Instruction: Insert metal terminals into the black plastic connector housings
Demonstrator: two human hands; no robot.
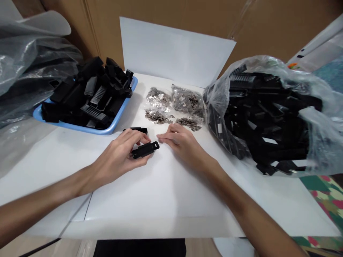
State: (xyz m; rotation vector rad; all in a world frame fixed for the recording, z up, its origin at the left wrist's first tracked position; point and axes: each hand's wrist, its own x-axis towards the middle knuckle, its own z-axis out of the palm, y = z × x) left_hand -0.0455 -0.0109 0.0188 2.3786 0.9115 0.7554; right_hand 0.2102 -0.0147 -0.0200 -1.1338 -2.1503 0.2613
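My left hand [122,151] grips a small black plastic part [145,150] just above the white table [150,200], fingers curled round its left end. A second black part [137,130] lies on the table right behind that hand. My right hand [180,142] rests low over the table to the right, fingers stretched toward the held part and nearly touching its right end; I cannot make out anything in them. Small piles of silvery metal pieces [158,116] lie just beyond both hands.
A blue tray [115,123] heaped with black plastic parts sits at the back left. A clear plastic bag [270,114] full of black parts lies at the right. More clear plastic sheeting [29,71] fills the far left. A white board [174,51] leans against brown cardboard behind.
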